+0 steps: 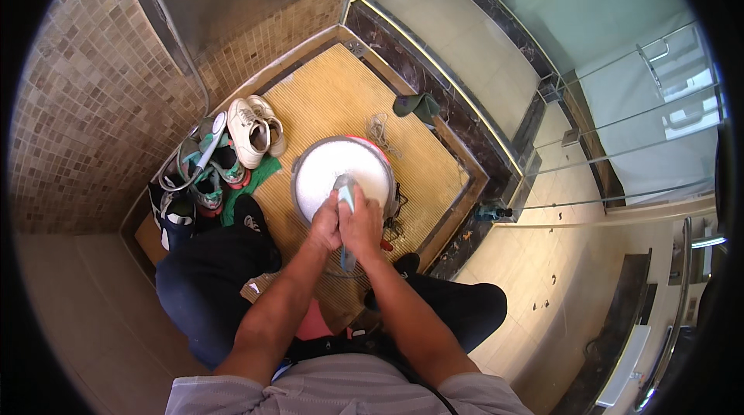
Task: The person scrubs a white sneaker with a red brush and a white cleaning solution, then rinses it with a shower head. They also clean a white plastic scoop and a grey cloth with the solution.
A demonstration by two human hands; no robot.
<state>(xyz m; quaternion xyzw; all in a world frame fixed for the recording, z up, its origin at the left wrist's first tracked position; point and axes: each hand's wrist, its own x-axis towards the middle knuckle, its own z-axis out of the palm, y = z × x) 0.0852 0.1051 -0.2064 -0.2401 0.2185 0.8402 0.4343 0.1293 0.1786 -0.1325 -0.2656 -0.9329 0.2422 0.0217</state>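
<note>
Both my hands are closed around a long, narrow grey-blue item (346,192), held over a round grey basin (295,196) full of white foam (329,167). Fingers cover much of the item, so its kind is unclear. It reaches from above the foam back past the basin's near rim. My left hand (326,223) grips its left side, and my right hand (363,223) wraps over it from the right, pressed against the left. The basin stands on the ribbed tan floor between my bent legs.
Left of the basin sit white sneakers (248,136), several other shoes, a green cloth (265,176) and a white shower head (211,150) with its hose. Beyond lie pale tangled laces (378,130) and dark flat pieces (417,107). A dark stone curb (465,117) edges the floor.
</note>
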